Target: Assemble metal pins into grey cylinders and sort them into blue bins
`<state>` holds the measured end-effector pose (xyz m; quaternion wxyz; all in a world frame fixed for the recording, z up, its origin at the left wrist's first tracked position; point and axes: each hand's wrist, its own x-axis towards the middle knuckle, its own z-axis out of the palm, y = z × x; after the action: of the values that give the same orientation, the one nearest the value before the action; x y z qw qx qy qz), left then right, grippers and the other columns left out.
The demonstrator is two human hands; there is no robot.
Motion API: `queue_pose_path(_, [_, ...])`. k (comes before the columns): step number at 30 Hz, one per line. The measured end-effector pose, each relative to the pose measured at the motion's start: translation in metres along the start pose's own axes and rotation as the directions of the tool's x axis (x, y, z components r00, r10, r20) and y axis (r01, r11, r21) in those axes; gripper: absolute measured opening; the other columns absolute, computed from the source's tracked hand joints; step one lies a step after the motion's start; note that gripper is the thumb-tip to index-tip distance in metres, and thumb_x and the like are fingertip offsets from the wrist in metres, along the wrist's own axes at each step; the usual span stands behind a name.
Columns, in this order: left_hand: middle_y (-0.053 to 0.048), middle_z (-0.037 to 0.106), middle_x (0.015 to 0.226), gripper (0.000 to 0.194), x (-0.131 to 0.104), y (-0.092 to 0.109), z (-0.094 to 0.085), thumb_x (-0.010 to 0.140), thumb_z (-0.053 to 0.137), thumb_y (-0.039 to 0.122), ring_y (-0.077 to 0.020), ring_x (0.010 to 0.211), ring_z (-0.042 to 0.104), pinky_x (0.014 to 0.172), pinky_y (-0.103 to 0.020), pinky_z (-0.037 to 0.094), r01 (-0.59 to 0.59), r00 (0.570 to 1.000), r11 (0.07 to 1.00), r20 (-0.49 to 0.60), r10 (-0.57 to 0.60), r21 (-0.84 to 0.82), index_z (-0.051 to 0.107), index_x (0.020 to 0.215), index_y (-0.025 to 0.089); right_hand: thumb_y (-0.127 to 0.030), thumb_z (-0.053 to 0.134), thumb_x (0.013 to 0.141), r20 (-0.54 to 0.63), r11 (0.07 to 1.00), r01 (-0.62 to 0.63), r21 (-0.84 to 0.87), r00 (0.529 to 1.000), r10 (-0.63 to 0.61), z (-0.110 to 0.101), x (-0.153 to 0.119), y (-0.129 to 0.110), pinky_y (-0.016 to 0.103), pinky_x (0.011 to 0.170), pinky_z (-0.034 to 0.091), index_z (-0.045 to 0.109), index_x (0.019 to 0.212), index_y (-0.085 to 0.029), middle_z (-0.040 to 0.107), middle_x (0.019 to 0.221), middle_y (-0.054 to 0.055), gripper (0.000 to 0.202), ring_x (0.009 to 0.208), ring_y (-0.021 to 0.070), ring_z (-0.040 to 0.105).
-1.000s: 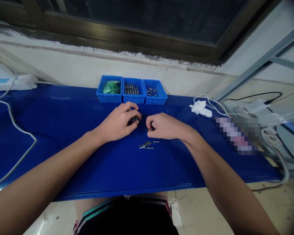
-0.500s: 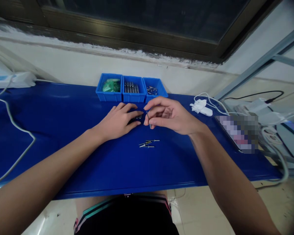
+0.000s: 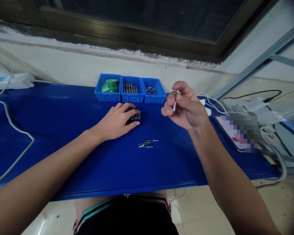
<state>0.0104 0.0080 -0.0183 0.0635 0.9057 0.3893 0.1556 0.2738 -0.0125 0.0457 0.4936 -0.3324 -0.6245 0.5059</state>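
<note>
My left hand (image 3: 119,120) rests on the table with its thumb and fingers curved around a row of short dark metal cylinders (image 3: 137,116), which it partly hides. Held up to the right of the bins, my right hand (image 3: 186,106) pinches a blind rivet (image 3: 174,105), its thick pale end pointing down and its thin stem up. Several more blind rivets (image 3: 146,147) lie loosely crossed on the blue tabletop, nearer to me than the cylinders.
Three blue bins stand against the wall: a left bin (image 3: 109,97) with green bags, a middle bin (image 3: 132,98) with upright metal cylinders, and a right bin (image 3: 155,98) with rivets. A phone (image 3: 231,133) and white cables lie right; a power strip (image 3: 12,81) sits far left.
My right hand has moved up and to the right with the rivet, away from the cylinders. My left hand stays around the cylinders, whose ends show more clearly now.
</note>
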Motion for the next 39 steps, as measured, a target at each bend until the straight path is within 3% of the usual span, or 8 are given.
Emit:
queue_pose_path(4, [-0.015,0.056,0.153,0.053,0.000,-0.003,-0.001,0.109,0.052,0.055,-0.0388,0.130,0.056,0.110,-0.062,0.047,0.001,1.000,1.000,-0.025,-0.002,-0.025,0.065,0.149,0.025,-0.072,0.073,0.087,-0.213,0.988,-0.152,-0.011,0.966,0.146,-0.002,0.010,0.004,0.033,0.069,0.052,0.056,0.087,-0.028,0.053,0.068,-0.005,0.047,0.063,0.0147,0.057])
queue_pose_path(8, [-0.015,0.056,0.154,0.051,0.000,-0.004,-0.002,0.108,0.052,0.055,-0.0402,0.133,0.056,0.111,-0.064,0.046,0.049,0.999,0.999,-0.020,-0.050,-0.023,0.067,0.147,0.025,-0.052,0.077,0.087,-0.131,0.918,-0.385,0.092,0.910,0.394,-0.010,0.018,0.025,0.034,0.065,0.045,0.046,0.072,-0.027,0.035,0.057,-0.007,0.043,0.056,0.0142,0.040])
queue_pose_path(12, [-0.015,0.057,0.152,0.050,0.000,-0.004,-0.003,0.107,0.054,0.053,-0.0413,0.133,0.057,0.109,-0.065,0.048,0.083,0.996,0.996,-0.020,-0.083,-0.010,0.067,0.145,0.024,-0.046,0.076,0.088,-0.146,0.847,-0.499,0.181,0.838,0.525,-0.014,0.023,0.039,0.032,0.062,0.042,0.046,0.071,-0.026,0.038,0.059,-0.006,0.040,0.057,0.0143,0.040])
queue_pose_path(18, [-0.017,0.059,0.147,0.052,0.000,-0.005,-0.005,0.105,0.057,0.050,-0.0413,0.131,0.061,0.110,-0.064,0.051,0.121,0.993,0.992,-0.017,-0.121,0.038,0.066,0.147,0.020,-0.056,0.074,0.089,-0.270,0.908,-0.390,0.156,0.867,0.419,-0.005,0.023,0.041,0.031,0.063,0.045,0.066,0.104,-0.026,0.068,0.085,0.000,0.035,0.063,0.0139,0.053])
queue_pose_path(22, [-0.017,0.059,0.144,0.056,-0.001,-0.004,-0.008,0.105,0.055,0.051,-0.0422,0.122,0.066,0.103,-0.064,0.056,0.164,0.986,0.983,0.016,-0.166,0.078,0.064,0.150,0.019,-0.047,0.076,0.091,-0.126,0.888,-0.337,-0.313,0.941,0.313,0.005,0.017,0.051,0.032,0.067,0.045,0.073,0.107,-0.021,0.069,0.089,0.002,0.031,0.066,0.0135,0.056])
queue_pose_path(26, [-0.017,0.060,0.142,0.055,-0.002,-0.006,-0.008,0.105,0.053,0.052,-0.0418,0.119,0.068,0.102,-0.064,0.057,0.148,0.989,0.986,0.013,-0.149,0.075,0.065,0.147,0.019,-0.048,0.079,0.089,0.089,0.719,-0.100,-0.688,0.972,0.219,0.011,0.011,0.061,0.033,0.069,0.045,0.073,0.132,-0.022,0.071,0.103,0.003,0.051,0.075,0.0149,0.057])
queue_pose_path(32, [-0.015,0.064,0.137,0.050,-0.001,-0.009,-0.003,0.105,0.053,0.049,-0.0391,0.119,0.068,0.103,-0.061,0.056,0.100,0.995,0.993,0.001,-0.101,0.059,0.067,0.143,0.021,-0.042,0.073,0.095,0.137,0.579,0.006,-0.816,0.973,0.184,0.013,0.014,0.065,0.039,0.082,0.049,0.075,0.131,-0.019,0.070,0.102,0.006,0.043,0.091,0.0215,0.064])
queue_pose_path(39, [-0.015,0.064,0.138,0.051,-0.001,-0.009,-0.001,0.105,0.052,0.051,-0.0388,0.119,0.067,0.102,-0.060,0.055,0.108,0.994,0.993,0.018,-0.109,0.037,0.067,0.144,0.021,-0.041,0.067,0.099,0.156,0.566,0.029,-0.824,0.971,0.179,0.013,0.013,0.063,0.039,0.084,0.048,0.075,0.121,-0.018,0.071,0.098,0.005,0.032,0.093,0.0221,0.065])
